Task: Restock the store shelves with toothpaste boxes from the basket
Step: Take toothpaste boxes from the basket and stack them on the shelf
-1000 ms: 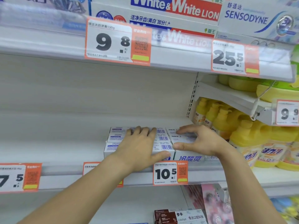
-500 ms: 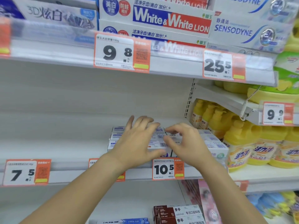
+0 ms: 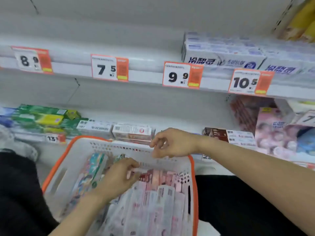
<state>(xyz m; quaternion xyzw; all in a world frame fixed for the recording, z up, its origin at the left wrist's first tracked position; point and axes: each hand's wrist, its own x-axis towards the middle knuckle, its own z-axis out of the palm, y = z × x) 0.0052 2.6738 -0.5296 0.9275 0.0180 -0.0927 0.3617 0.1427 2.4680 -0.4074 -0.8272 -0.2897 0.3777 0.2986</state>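
Far left on the lower shelf (image 3: 170, 114), green toothpaste boxes (image 3: 42, 116) are lying lengthwise along the front edge, with white ones (image 3: 95, 127) and a red-and-white box (image 3: 132, 132) beside them; their print is blurring past reading. Above, price tags are reading 8.9 (image 3: 30, 59), 7.5 (image 3: 109, 68), 9.9 (image 3: 182, 75) and 10.5 (image 3: 249, 82), and white boxes with blue Chinese lettering (image 3: 221, 55) are sitting over the 10.5 tag.

Below, the orange-rimmed white basket (image 3: 58, 167) is standing in front of the shelf, packed with pink and white toothpaste boxes (image 3: 153, 198) lying with their long axes running away from the person, ends toward the shelf. The left hand (image 3: 117, 176) is reaching down inside, fingers curling over the far ends of the boxes; whether it is gripping one yet I cannot tell through the blur. The boxes are lying directly under and just right of that hand, so it looks the nearer one for the pick.

The right hand (image 3: 172, 143) is hovering above the basket's far rim, fingers loosely bent, holding nothing.

At far right, a brown-and-white box (image 3: 226, 134) and pink packs (image 3: 272, 133) are filling the lower shelf.
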